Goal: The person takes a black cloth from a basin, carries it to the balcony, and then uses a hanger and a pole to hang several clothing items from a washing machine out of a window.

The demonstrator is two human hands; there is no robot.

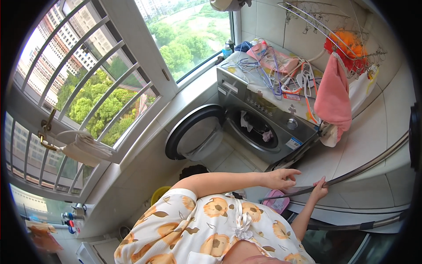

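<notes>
My left hand (284, 178) reaches across in front of my body, fingers apart, with nothing in it. It hovers near the front lower edge of a grey front-loading washing machine (244, 89). My right hand (319, 189) is closed around a long dark metal rail (357, 170), which looks bent at the picture's rim. Whether this is a loose pole or a door edge is not clear. The washer's round door (197, 132) is swung wide to the left. Inside the drum opening (254, 128) lie a few light and pinkish cloth pieces.
Several clothes hangers (305, 82) and a pink box (273, 59) lie on the washer's covered top. A clip hanger (336, 36) and a pink towel (334, 99) hang at the right. A barred window (99, 82) stands open at left. A pink container (277, 202) and yellow basin (160, 194) are low down.
</notes>
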